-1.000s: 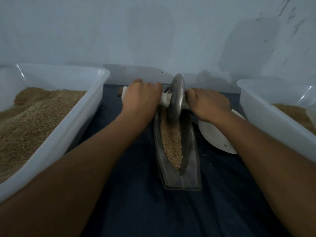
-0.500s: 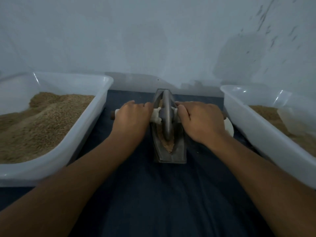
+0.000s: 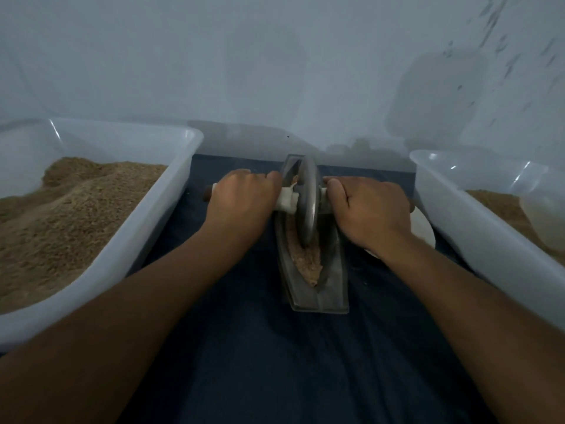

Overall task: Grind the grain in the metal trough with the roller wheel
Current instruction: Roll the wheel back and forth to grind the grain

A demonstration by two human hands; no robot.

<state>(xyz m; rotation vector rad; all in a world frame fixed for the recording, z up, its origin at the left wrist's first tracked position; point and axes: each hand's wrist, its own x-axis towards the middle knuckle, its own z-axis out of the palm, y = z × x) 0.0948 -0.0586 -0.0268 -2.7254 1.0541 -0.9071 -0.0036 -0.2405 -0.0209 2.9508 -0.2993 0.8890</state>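
dim light; pale bluish wall [image 3: 275, 71] with dark flecks at right, dark blue cloth [image 3: 275, 362] below.

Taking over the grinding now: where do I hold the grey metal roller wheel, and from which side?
Hold the grey metal roller wheel by its axle handle, one end each side, coming down from above as the left hand and right hand do. The disc stands upright in the narrow metal trough, so its rim likely offers no good grip.
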